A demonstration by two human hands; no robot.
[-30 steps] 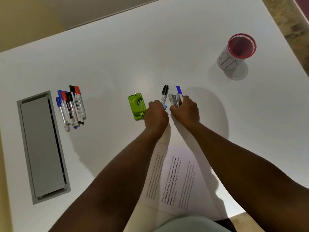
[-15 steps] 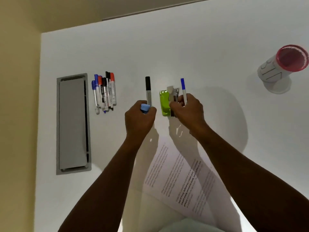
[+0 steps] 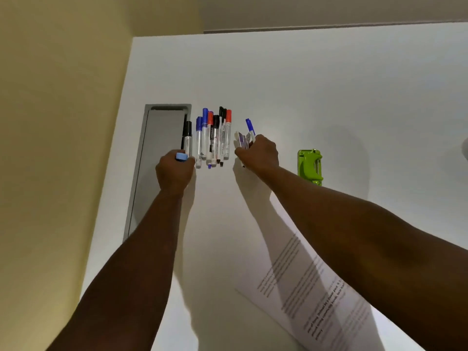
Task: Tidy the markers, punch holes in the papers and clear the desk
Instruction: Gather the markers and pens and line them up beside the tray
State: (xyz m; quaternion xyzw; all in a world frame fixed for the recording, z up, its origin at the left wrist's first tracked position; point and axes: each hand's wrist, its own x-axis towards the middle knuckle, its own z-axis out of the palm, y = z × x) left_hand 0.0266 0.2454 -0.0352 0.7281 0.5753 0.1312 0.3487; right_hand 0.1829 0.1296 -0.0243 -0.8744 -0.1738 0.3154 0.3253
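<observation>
The left hand [image 3: 174, 171] holds a black marker [image 3: 187, 138]; the right hand [image 3: 258, 153] holds pens [image 3: 249, 130]; dropped carelessly, they could scatter the marker pile [image 3: 214, 138] lying between them.
</observation>
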